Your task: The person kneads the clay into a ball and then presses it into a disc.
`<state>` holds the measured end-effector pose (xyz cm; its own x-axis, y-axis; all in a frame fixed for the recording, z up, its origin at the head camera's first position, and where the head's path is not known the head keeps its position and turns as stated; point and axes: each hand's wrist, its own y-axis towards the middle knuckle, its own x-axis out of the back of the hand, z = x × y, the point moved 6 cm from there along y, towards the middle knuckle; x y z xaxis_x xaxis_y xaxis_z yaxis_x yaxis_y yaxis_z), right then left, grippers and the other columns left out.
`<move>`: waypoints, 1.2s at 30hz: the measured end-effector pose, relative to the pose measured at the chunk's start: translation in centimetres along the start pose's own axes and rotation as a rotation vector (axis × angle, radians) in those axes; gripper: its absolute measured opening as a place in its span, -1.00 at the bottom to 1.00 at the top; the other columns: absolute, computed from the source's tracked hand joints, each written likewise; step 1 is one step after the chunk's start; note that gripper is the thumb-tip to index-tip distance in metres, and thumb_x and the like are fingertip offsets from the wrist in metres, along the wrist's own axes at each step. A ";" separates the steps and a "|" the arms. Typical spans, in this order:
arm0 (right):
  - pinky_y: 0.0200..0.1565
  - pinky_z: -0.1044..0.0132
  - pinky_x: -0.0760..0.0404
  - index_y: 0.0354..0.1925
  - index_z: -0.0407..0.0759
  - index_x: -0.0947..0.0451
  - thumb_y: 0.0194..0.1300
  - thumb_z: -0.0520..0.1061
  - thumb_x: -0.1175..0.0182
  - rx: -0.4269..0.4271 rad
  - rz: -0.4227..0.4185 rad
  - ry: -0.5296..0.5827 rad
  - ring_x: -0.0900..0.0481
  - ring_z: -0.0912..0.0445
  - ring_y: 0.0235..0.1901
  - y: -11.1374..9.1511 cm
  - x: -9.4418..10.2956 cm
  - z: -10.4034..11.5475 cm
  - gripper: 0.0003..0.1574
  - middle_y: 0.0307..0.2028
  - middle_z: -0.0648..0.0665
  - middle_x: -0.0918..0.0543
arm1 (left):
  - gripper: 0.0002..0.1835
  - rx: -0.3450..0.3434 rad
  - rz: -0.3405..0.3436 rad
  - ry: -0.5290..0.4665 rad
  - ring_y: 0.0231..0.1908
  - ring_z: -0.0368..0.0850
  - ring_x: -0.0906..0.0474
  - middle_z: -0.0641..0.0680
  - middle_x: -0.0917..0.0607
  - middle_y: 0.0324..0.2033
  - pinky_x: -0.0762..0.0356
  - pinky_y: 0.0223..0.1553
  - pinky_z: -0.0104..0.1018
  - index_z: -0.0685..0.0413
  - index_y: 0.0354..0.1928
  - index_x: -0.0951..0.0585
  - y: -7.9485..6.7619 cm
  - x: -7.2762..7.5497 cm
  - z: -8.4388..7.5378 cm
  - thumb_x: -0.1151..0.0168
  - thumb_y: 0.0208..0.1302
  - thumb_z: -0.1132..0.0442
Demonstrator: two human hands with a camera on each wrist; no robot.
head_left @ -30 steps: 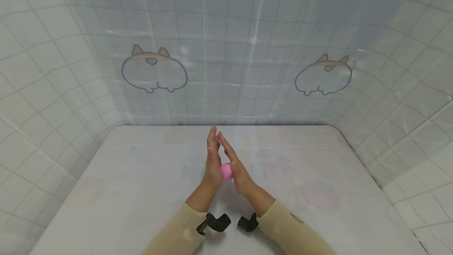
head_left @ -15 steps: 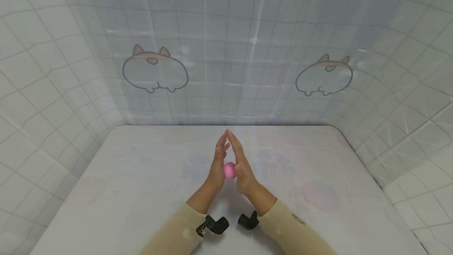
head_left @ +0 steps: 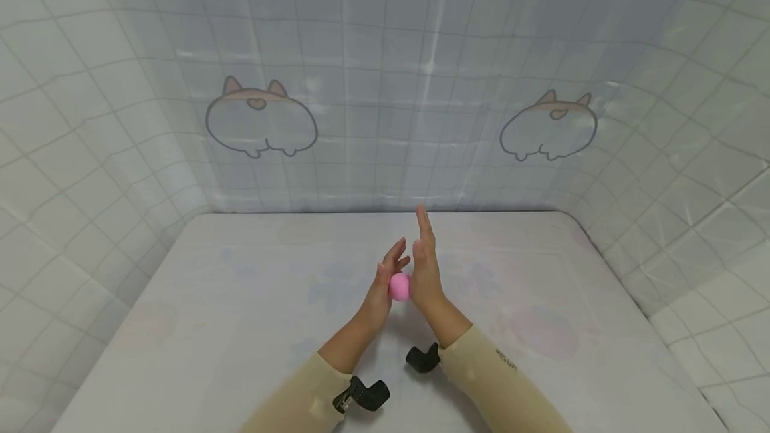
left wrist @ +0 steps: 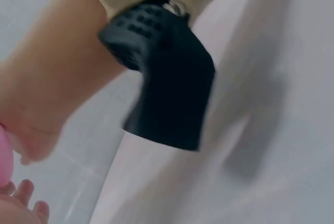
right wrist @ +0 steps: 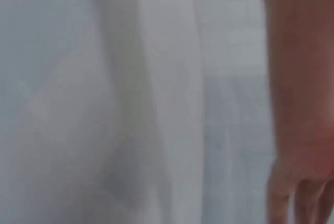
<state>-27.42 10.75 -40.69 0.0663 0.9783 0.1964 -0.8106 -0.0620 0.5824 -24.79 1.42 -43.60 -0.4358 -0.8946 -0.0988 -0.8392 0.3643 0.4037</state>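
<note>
A smooth pink ball (head_left: 400, 286) is pressed between two palms above the table. On its left side lies the left hand (head_left: 381, 293), palm inward, fingers only slightly bent and pointing forward. The right hand (head_left: 427, 272) touches the ball's other side with the base of its palm, its fingers straight and reaching further forward than the left ones. In the left wrist view a slice of the pink ball (left wrist: 4, 156) shows at the edge, above a few fingertips (left wrist: 23, 192). The right wrist view is blurred; a wrist and fingers show there, but not the ball.
A pale patterned cover lies over the table (head_left: 240, 326). Behind it stands a grid-patterned curtain (head_left: 379, 85) with two cartoon animal drawings, and similar sheets close both sides. A black camera mount (head_left: 369, 395) sticks inward from the left sleeve, another camera mount (head_left: 423, 358) from the right.
The right hand has slid forward while the left has drawn back, so their fingertips no longer meet. Both hands and the ball between them have shifted slightly to the right.
</note>
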 end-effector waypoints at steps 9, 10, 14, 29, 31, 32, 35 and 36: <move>0.36 -0.41 0.14 0.60 -0.15 0.22 0.44 0.57 0.50 0.031 0.283 -0.009 0.22 -0.14 0.54 -1.0 -2.4 -0.8 0.13 0.58 -0.23 0.15 | -0.14 -0.136 -0.132 -0.009 0.50 0.24 0.06 0.19 0.09 0.56 0.22 0.43 0.26 0.14 0.58 0.14 0.5 1.4 -1.6 0.57 0.52 -0.34; 0.37 -0.40 0.14 0.60 -0.16 0.21 0.44 0.57 0.51 0.044 0.309 -0.002 0.22 -0.15 0.55 -1.2 -2.6 -0.7 0.13 0.58 -0.24 0.16 | -0.14 -0.154 -0.153 0.012 0.51 0.22 0.07 0.19 0.09 0.56 0.21 0.43 0.25 0.15 0.58 0.14 0.5 1.6 -1.8 0.56 0.53 -0.34; 0.39 -0.37 0.12 0.58 -0.22 0.13 0.48 0.53 0.51 0.110 0.374 0.047 0.21 -0.14 0.55 -2.0 -3.3 0.0 0.10 0.58 -0.25 0.14 | -0.13 -0.166 -0.240 0.072 0.52 0.20 0.08 0.16 0.11 0.57 0.21 0.44 0.26 0.09 0.59 0.14 0.7 2.4 -2.2 0.55 0.50 -0.37; 0.44 -0.23 0.15 0.56 -0.34 0.14 0.48 0.52 0.59 0.191 0.330 0.279 0.16 -0.08 0.55 -2.3 -3.3 3.5 0.14 0.56 -0.31 0.06 | -0.16 -0.142 -0.288 0.185 0.50 0.17 0.01 0.13 -0.01 0.55 0.21 0.42 0.28 0.04 0.59 0.08 0.8 3.9 -1.0 0.49 0.51 -0.37; 0.42 -0.26 0.15 0.56 -0.33 0.15 0.49 0.51 0.56 0.183 0.265 0.262 0.16 -0.08 0.55 -1.9 -2.9 3.6 0.13 0.56 -0.31 0.07 | -0.16 -0.133 -0.233 0.237 0.50 0.18 0.03 0.11 -0.01 0.55 0.17 0.41 0.32 0.04 0.59 0.10 0.5 3.2 -0.6 0.50 0.51 -0.37; 0.42 -0.26 0.15 0.57 -0.30 0.15 0.49 0.51 0.56 0.173 0.233 0.248 0.15 -0.08 0.55 -1.7 -2.7 3.5 0.12 0.57 -0.29 0.07 | -0.16 -0.130 -0.204 0.257 0.50 0.19 0.05 0.11 0.00 0.56 0.16 0.39 0.36 0.03 0.60 0.11 0.4 2.9 -0.4 0.51 0.52 -0.36; 0.42 -0.27 0.12 0.58 -0.25 0.14 0.48 0.51 0.54 0.144 0.137 0.183 0.12 -0.08 0.54 -1.2 -1.9 3.0 0.10 0.57 -0.26 0.06 | -0.20 -0.129 -0.129 0.284 0.50 0.20 0.07 0.12 0.05 0.57 0.16 0.35 0.45 0.03 0.60 0.13 0.0 1.8 -0.1 0.53 0.55 -0.32; 0.42 -0.25 0.10 0.58 -0.22 0.13 0.48 0.52 0.53 0.126 0.108 0.162 0.11 -0.08 0.54 -1.1 -1.7 2.7 0.10 0.57 -0.23 0.05 | -0.21 -0.128 -0.111 0.285 0.50 0.20 0.07 0.12 0.07 0.57 0.17 0.34 0.46 0.03 0.60 0.12 -0.1 1.5 -0.1 0.53 0.56 -0.30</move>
<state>-25.09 8.61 -39.52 -0.1195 0.9829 0.1398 -0.7280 -0.1825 0.6609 -25.27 0.03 -43.70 -0.2207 -0.9700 0.1024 -0.8208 0.2414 0.5176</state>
